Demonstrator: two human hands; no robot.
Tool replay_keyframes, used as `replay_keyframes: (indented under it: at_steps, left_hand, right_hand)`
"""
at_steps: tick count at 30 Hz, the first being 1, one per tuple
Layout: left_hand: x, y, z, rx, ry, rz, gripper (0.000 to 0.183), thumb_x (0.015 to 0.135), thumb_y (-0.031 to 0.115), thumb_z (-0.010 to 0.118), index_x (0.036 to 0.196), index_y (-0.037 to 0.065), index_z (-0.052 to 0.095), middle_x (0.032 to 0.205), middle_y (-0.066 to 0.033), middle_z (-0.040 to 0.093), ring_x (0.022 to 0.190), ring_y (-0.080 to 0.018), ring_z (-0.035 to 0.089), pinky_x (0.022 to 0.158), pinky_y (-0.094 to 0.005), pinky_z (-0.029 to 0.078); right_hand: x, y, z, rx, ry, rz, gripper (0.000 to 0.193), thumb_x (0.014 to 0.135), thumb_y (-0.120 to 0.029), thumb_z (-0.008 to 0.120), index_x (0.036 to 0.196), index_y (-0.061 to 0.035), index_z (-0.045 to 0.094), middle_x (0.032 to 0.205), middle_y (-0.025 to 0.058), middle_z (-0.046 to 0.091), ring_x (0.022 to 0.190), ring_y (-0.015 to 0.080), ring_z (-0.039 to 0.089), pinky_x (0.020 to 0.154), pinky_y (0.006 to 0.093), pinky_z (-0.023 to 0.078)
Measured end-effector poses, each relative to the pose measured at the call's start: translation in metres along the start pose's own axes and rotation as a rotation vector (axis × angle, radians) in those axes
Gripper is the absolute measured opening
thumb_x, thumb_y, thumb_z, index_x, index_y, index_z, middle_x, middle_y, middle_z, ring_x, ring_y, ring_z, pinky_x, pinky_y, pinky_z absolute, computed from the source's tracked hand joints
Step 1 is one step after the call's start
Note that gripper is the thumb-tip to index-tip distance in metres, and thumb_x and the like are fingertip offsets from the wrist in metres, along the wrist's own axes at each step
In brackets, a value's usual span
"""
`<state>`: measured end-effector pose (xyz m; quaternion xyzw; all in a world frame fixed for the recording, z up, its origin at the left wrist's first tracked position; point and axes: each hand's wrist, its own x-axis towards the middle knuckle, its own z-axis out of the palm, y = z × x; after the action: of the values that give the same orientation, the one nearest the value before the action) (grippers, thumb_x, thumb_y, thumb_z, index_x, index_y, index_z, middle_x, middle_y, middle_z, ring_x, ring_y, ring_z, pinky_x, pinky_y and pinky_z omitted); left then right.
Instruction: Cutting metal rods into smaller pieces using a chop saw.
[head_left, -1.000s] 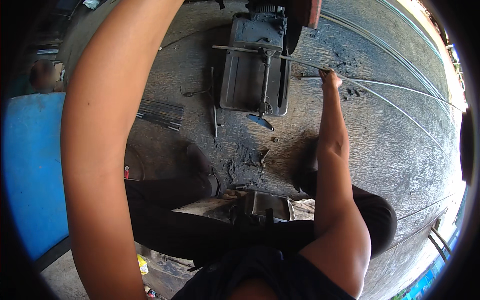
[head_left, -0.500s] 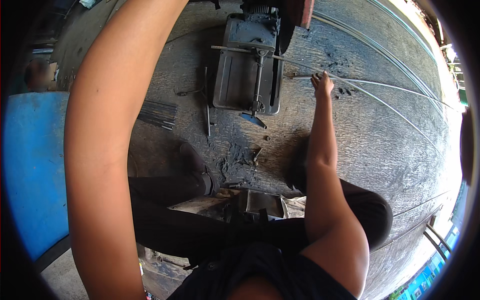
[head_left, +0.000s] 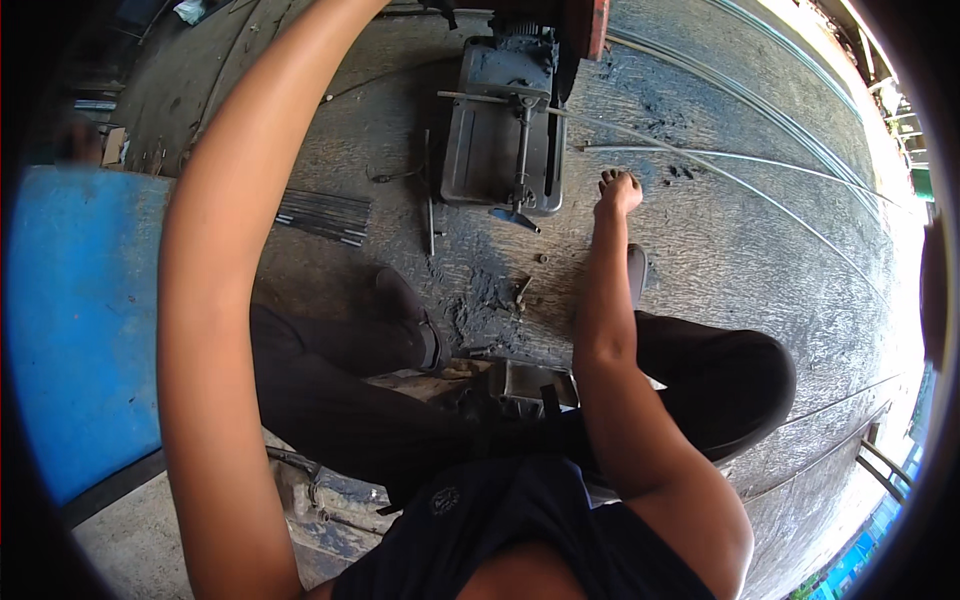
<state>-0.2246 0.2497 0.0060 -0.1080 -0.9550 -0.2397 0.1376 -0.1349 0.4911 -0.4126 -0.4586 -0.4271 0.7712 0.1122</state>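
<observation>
My right hand [head_left: 619,191] is loosely curled over the floor, its fingers a little apart and nothing visible in them. It is just below a long thin metal rod [head_left: 700,163] and right of the cut-off saw's grey metal base [head_left: 463,165]. That rod lies across the base, under the screw clamp [head_left: 524,150]. A dark cutting disc [head_left: 567,70] and red guard [head_left: 597,28] stand above the base at the top. My left forearm [head_left: 215,300] reaches up past the upper edge, so the left hand is out of view.
Short cut rods [head_left: 325,217] lie left of the saw, near a T-shaped metal tool [head_left: 430,195]. Long rods [head_left: 760,95] run across the floor at upper right. A blue panel [head_left: 85,330] stands at left. Dark grit and a small metal piece [head_left: 523,291] lie near my feet.
My right hand has drawn back from beside the rods, toward me and slightly left. The view has shifted a little; the rod stays across the saw base.
</observation>
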Motion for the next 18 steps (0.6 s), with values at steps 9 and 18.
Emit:
replay_keyframes:
  at_steps: [9,18]
  left_hand:
    - [-0.182,-0.095,-0.080,0.193,-0.699,-0.157,0.056,0.091,0.036,0.063,0.134,0.003,0.051,0.133,-0.0169,0.056,0.115,-0.0303,0.060,0.096,-0.0408,0.047]
    - [-0.214,-0.163,-0.082,0.314,-0.581,-0.406,0.062,0.089,0.041,0.064,0.138,0.005,0.048,0.137,-0.0202,0.051,0.118,-0.0333,0.057,0.098,-0.0426,0.046]
  right_hand:
    - [-0.203,0.067,0.054,-0.516,-0.597,-0.789,0.017,0.086,-0.006,0.055,0.096,0.0034,0.064,0.094,0.0223,0.067,0.084,0.0351,0.067,0.076,0.0406,0.053]
    - [-0.210,0.214,0.084,-1.393,-0.754,-0.422,0.033,0.085,-0.022,0.052,0.106,0.0022,0.061,0.101,0.0308,0.064,0.102,0.0437,0.063,0.090,0.0497,0.050]
